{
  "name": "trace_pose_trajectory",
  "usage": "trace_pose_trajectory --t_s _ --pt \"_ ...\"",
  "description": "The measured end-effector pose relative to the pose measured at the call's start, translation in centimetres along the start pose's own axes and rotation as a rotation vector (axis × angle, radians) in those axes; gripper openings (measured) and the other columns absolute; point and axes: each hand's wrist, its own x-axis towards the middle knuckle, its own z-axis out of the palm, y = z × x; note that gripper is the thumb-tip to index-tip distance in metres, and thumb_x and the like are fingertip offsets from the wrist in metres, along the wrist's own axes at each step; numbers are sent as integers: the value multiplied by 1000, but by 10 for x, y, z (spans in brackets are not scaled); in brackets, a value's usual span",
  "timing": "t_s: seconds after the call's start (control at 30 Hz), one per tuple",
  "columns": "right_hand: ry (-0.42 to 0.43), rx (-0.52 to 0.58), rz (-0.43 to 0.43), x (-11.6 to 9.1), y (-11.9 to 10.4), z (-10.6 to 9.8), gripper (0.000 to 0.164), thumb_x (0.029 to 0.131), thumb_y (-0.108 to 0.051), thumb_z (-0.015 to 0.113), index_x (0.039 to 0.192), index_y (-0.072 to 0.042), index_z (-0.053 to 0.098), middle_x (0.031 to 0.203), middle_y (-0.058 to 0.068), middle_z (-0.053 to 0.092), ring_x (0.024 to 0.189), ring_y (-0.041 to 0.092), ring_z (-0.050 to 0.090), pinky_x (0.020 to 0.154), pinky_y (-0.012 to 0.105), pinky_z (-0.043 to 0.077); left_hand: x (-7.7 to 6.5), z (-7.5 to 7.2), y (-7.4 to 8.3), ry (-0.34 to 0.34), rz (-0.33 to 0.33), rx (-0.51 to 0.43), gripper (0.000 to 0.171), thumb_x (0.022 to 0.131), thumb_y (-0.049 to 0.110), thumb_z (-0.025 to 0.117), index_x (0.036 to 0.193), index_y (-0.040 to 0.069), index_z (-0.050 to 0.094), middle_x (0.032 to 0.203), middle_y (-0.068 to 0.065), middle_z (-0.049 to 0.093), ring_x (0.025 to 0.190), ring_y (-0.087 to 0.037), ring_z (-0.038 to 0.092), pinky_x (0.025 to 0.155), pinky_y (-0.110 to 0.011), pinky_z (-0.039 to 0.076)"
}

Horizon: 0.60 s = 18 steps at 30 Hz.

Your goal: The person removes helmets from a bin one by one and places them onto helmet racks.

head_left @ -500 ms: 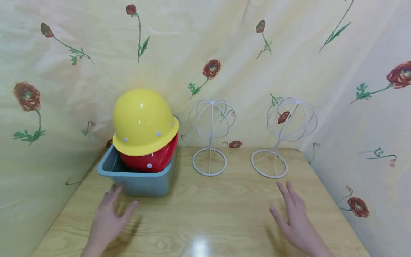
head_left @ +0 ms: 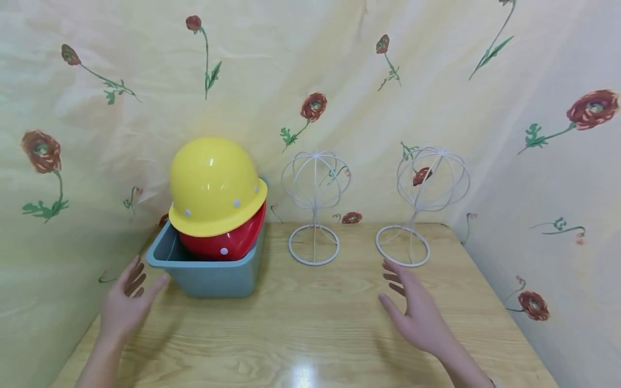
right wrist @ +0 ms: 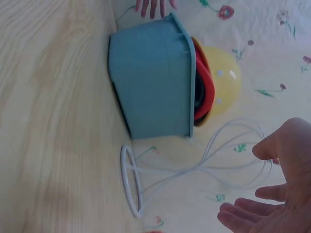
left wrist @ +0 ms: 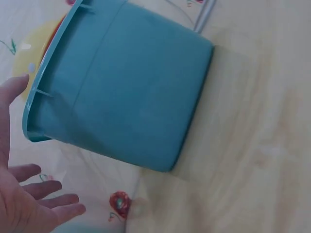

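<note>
It seems a reaching step: left hand [head_left: 123,309] and right hand [head_left: 418,315] are spread, holding nothing. At one o'clock from the left, a domed yellow plastic helmet [head_left: 213,183] tops a mostly hidden, probably similar red helmet [head_left: 242,240] in a rectangular blue plastic bin [head_left: 215,281]. Gripping calls for hands nearer.

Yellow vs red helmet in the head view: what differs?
Color: the yellow helmet is plain yellow; the red helmet is red.
Position: the yellow helmet sits on top, above the bin's rim; the red helmet lies beneath it, partly down inside the blue bin.
Visibility: the yellow helmet's dome shows almost fully; the red helmet is largely covered.
Shared: both are glossy with pale round studs.
</note>
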Motion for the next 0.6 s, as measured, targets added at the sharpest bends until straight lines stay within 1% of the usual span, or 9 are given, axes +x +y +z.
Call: trace_pose_trajectory --t_s 0.1,0.2,0.3,0.43,0.53,0.6 --pt "-37 139 27 13 -6 7 60 97 5 70 153 3 48 141 19 66 120 36 70 100 24 58 7 -1 5 17 11 -42 94 100 48 72 172 28 15 175 -14 29 156 -43 39 100 -2 43" --pt "-86 259 57 26 -10 14 53 100 4 66 151 4 49 140 21 67 120 37 71 99 24 59 17 3 12 21 25 -71 93 100 47 73 172 30 17 175 -14 29 156 -41 40 96 -1 45" --pt "-127 340 83 37 -16 22 50 101 4 64 149 4 51 140 22 67 122 39 71 99 24 59 24 7 16 21 33 -79 93 99 45 74 172 29 18 174 -17 31 152 -40 42 89 0 46" --pt "-165 420 123 47 -24 36 47 102 3 64 147 4 53 139 22 68 124 41 70 100 23 58 30 12 20 19 54 -60 93 98 44 76 171 32 19 173 -17 33 144 -34 45 83 2 43" --pt "-205 487 162 54 -31 47 45 103 0 64 147 4 54 139 22 68 125 40 70 100 22 58 34 14 22 24 81 -51 92 98 43 77 171 33 20 174 -15 32 140 -29 45 82 2 41" --pt "-242 551 177 59 -35 54 44 104 -2 62 147 5 54 139 24 68 126 41 69 101 23 58 35 16 23 27 98 -55 91 98 41 77 170 34 22 174 -15 32 139 -28 45 82 2 41"
